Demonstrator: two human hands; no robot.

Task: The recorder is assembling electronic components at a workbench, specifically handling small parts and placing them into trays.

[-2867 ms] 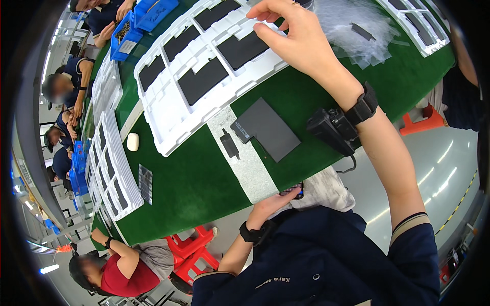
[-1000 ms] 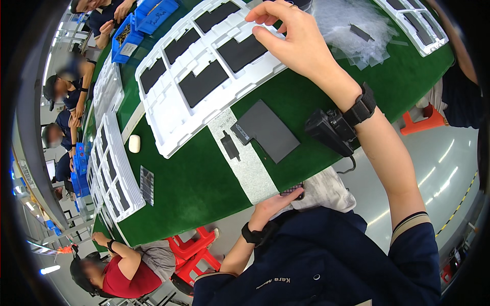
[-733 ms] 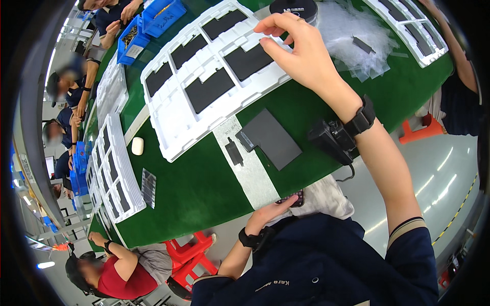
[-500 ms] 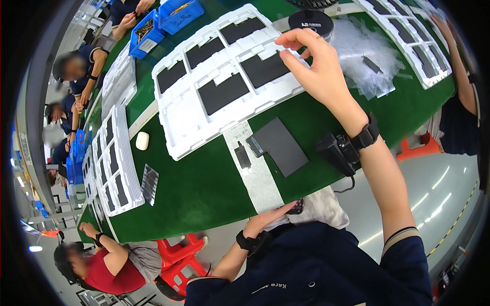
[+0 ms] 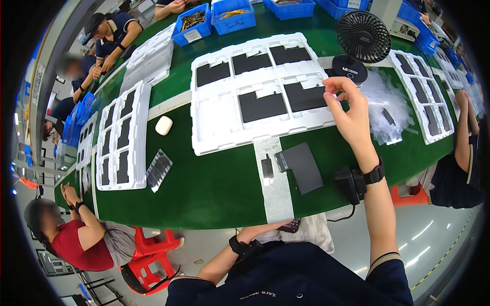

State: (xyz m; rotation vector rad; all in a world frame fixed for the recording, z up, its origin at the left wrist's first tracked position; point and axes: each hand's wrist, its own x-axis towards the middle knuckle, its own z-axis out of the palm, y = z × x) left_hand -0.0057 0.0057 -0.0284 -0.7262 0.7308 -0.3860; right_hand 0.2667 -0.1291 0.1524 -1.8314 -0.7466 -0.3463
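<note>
My right hand (image 5: 349, 109) is raised at the right edge of a white plastic tray (image 5: 214, 115), thumb and index finger curved but apart, nothing visible between them. In the tray lie several flat black L-shaped pieces (image 5: 263, 106); its near left compartment shows bare white plastic. Nearer me, a loose black L-shaped panel (image 5: 304, 171) lies on the green table. A small black part (image 5: 267, 167) rests beside it on a pale strip (image 5: 275, 199). Below the table edge, my left hand (image 5: 273, 228) is beside a phone (image 5: 291, 226) over my lap; its fingers are mostly hidden.
A black fan (image 5: 363, 38) stands behind the tray's right corner. Clear plastic film (image 5: 377, 112) is heaped at right, before another filled tray (image 5: 426, 97). Stacked trays (image 5: 122, 137), a white rounded object (image 5: 164, 125) and blue bins (image 5: 233, 18) stand around. Co-workers sit on both sides.
My head view has shifted, so the table sits lower and farther right in the picture. My right hand, still with curved fingers, is slightly farther right of the tray's pieces. My left hand remains low.
</note>
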